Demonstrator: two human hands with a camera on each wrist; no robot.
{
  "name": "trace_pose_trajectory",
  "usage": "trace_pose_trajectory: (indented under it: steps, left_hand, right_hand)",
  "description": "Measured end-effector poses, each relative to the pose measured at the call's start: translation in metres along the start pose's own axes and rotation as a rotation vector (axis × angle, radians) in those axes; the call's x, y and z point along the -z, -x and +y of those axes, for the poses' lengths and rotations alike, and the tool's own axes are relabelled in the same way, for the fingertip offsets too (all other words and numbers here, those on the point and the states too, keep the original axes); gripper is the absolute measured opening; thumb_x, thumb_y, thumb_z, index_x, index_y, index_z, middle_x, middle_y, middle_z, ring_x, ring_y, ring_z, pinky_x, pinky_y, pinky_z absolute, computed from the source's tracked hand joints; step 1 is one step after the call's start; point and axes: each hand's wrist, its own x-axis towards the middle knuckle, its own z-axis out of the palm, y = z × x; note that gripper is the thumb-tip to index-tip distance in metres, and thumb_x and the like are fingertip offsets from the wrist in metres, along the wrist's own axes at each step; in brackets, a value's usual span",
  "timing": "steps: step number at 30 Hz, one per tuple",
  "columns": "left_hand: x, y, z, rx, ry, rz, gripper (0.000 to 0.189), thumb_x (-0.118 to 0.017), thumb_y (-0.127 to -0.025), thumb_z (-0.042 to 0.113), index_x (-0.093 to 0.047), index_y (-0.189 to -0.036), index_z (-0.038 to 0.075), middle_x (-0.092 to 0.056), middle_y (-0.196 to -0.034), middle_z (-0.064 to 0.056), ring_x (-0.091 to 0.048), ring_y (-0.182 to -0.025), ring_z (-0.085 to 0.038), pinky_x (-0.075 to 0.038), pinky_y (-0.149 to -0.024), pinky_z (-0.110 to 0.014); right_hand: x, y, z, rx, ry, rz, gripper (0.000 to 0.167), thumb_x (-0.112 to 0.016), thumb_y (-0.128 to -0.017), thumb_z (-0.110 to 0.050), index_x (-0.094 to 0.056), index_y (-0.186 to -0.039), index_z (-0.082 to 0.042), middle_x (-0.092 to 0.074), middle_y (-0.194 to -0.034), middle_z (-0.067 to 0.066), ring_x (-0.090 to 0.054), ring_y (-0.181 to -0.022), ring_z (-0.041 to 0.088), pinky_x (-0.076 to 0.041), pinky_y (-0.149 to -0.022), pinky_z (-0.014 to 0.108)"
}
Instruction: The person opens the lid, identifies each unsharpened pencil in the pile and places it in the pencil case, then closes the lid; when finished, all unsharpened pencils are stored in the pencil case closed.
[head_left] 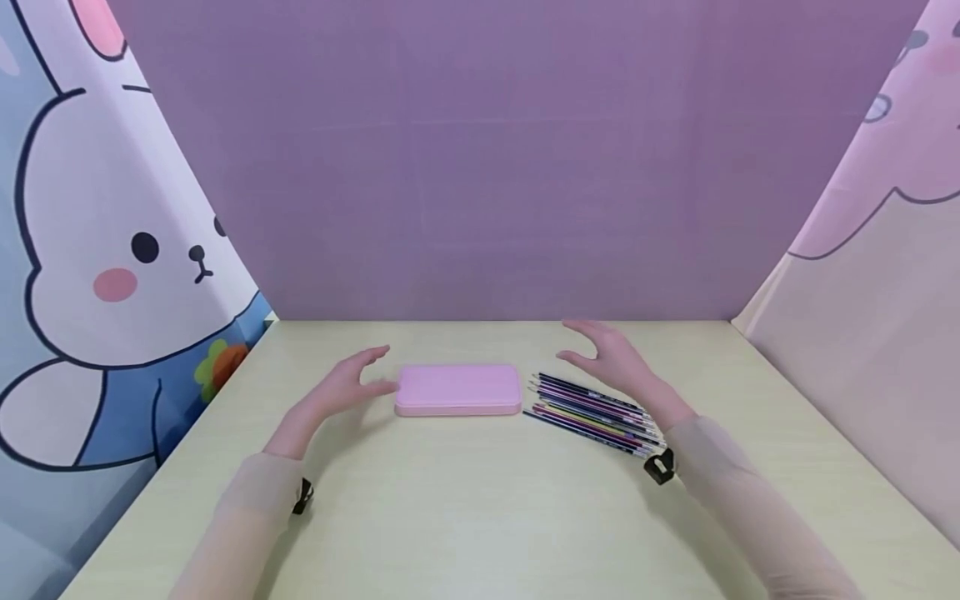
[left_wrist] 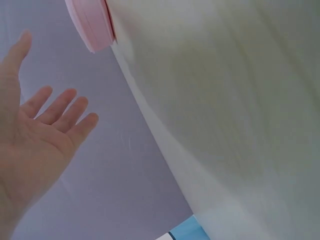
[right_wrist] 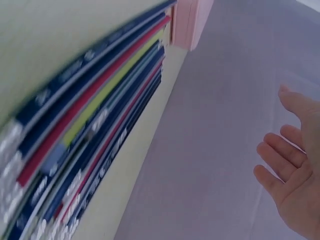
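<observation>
A pink rectangular case (head_left: 457, 387), its lid closed, lies flat on the table. Just right of it several pencils (head_left: 592, 414) are spread side by side in dark blue, red and yellow, slanting down to the right. My left hand (head_left: 347, 385) hovers off the case's left end, fingers relaxed and apart, palm facing inward. Above the far side of the pencils my right hand (head_left: 611, 358) is held with thumb and fingers spread. Neither hand holds anything. The right wrist view shows the pencils (right_wrist: 100, 110) up close, with one end of the case (right_wrist: 186, 22) beyond them.
The pale wooden table (head_left: 450, 517) runs back to a purple panel (head_left: 487, 167). Cloth with a cartoon rabbit (head_left: 90, 225) hangs at the left, and a pink and cream cloth (head_left: 885, 333) at the right. Each wrist bears a black strap piece (head_left: 660, 467).
</observation>
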Motion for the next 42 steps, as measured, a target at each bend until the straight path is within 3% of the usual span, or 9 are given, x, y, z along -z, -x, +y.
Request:
trace_pose_trajectory:
  steps: [8,19,27,36,42]
  left_hand:
    - [-0.004,-0.003,-0.001,-0.035,0.004,0.025,0.069,-0.068,-0.086,0.034,-0.04,-0.14,0.003,-0.045,-0.141,-0.017,-0.04,-0.129,-0.039,-0.032,-0.107,-0.054]
    - [-0.014,-0.012,0.001,-0.038,0.007,-0.038,0.068,-0.068,-0.086,0.031,-0.041,-0.139,-0.002,-0.045,-0.14,-0.02,-0.042,-0.127,-0.04,-0.034,-0.106,-0.052]
    - [-0.021,-0.015,0.003,0.053,0.01,-0.161,0.083,-0.074,-0.078,0.039,-0.037,-0.141,0.0,-0.039,-0.144,-0.021,-0.039,-0.13,-0.04,-0.033,-0.107,-0.052]
    - [-0.024,-0.012,0.006,0.128,0.121,-0.242,0.086,-0.076,-0.079,0.028,-0.029,-0.143,-0.004,-0.037,-0.143,-0.026,-0.043,-0.128,-0.04,-0.037,-0.105,-0.048]
    - [-0.027,-0.012,0.006,0.137,0.131,-0.26,0.092,-0.078,-0.077,0.026,-0.025,-0.145,-0.004,-0.035,-0.145,-0.026,-0.041,-0.129,-0.04,-0.036,-0.106,-0.047]
  right_hand:
    - [-0.029,-0.011,-0.023,0.007,-0.074,-0.005,0.055,-0.065,-0.088,-0.034,-0.051,-0.133,-0.007,-0.054,-0.134,0.012,-0.047,-0.127,0.029,-0.039,-0.104,0.046]
    - [-0.058,-0.021,-0.049,0.058,-0.099,-0.079,0.052,-0.066,-0.087,-0.032,-0.054,-0.132,-0.008,-0.056,-0.132,0.01,-0.049,-0.125,0.027,-0.04,-0.104,0.043]
    - [-0.074,-0.031,-0.062,0.081,-0.107,-0.129,0.051,-0.064,-0.089,-0.033,-0.053,-0.133,-0.009,-0.056,-0.133,0.008,-0.052,-0.122,0.025,-0.041,-0.103,0.039]
    - [-0.092,-0.035,-0.071,0.055,-0.164,-0.216,0.054,-0.063,-0.089,-0.038,-0.052,-0.134,-0.009,-0.057,-0.131,0.008,-0.052,-0.123,0.024,-0.04,-0.104,0.039]
    - [-0.105,-0.038,-0.07,0.122,-0.151,-0.231,0.05,-0.065,-0.088,-0.032,-0.055,-0.129,-0.004,-0.06,-0.127,0.01,-0.056,-0.118,0.024,-0.042,-0.102,0.038]
